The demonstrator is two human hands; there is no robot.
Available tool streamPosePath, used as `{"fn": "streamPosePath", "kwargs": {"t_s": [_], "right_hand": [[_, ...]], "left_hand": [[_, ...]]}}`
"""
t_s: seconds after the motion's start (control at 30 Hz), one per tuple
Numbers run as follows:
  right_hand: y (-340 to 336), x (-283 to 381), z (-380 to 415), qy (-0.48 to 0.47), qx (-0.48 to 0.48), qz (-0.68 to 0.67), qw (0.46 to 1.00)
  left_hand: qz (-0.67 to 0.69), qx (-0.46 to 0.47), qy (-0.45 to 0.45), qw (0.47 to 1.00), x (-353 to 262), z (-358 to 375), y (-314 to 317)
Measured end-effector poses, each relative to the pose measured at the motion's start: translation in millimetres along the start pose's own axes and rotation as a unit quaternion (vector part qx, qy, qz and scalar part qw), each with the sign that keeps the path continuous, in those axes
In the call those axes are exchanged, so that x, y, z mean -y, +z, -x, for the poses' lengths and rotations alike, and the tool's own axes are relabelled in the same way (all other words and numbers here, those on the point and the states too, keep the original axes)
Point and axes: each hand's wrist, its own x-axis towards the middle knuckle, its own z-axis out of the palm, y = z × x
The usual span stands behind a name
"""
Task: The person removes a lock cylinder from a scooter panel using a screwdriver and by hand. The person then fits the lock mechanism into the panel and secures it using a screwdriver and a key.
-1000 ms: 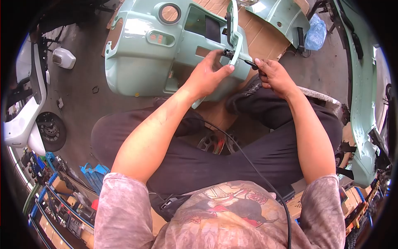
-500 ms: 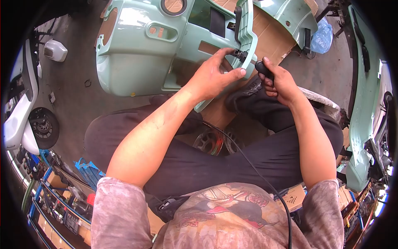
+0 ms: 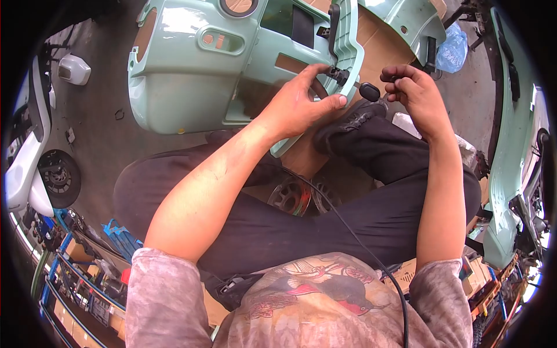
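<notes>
At the far left we saw a white, rounded plastic housing [image 3: 74,69] lying on the grey floor, and below it a black-tyred wheel [image 3: 60,178]. Next came the large mint-green moulded plastic shell [image 3: 185,98], with its round hole and oval recess, lying in front of our folded legs.

Our left grip [image 3: 296,104] reached over the shell's right part, thumb and forefinger clamped about a small black lock-like fitting [image 3: 338,75] at its raised rim, just as it had been half a second earlier. Just right of that rim, a key-like piece with a black oval head [image 3: 369,91] stuck out, its short shaft pointing toward the fitting.

Our right grip [image 3: 422,101] had changed most: it had held the black head half a second before, but now we had let go and drawn away to the right, the fingers loosely curled and apart from the piece.

Behind it, brown cardboard [image 3: 377,49] lay under the parts, and farther right we had a crumpled blue plastic bag [image 3: 451,51] and a long mint-green panel [image 3: 506,174]. Our mottled pinkish-brown shirt [image 3: 313,304] bore a printed bird.
</notes>
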Motion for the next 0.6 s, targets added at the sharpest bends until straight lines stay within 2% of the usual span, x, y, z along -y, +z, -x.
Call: {"fn": "streamPosePath", "kwargs": {"t_s": [0.07, 0.13, 0.23, 0.6], "right_hand": [[-0.6, 8.2, 3.8, 0.005, 0.015, -0.033, 0.999], [4.4, 13.8, 7.7, -0.035, 0.029, -0.093, 0.995], [13.3, 20.3, 13.4, -0.059, 0.044, -0.106, 0.992], [14.7, 16.4, 12.3, -0.047, 0.130, -0.232, 0.963]], "left_hand": [[0.000, -0.001, -0.003, 1.000, -0.1, 0.7, 0.0], [-0.001, -0.004, -0.001, 1.000, 0.5, 1.2, 0.4], [-0.006, -0.011, 0.009, 1.000, 1.1, 1.4, 1.2], [-0.002, 0.004, -0.008, 1.000, -4.3, 3.5, -0.7]]}}
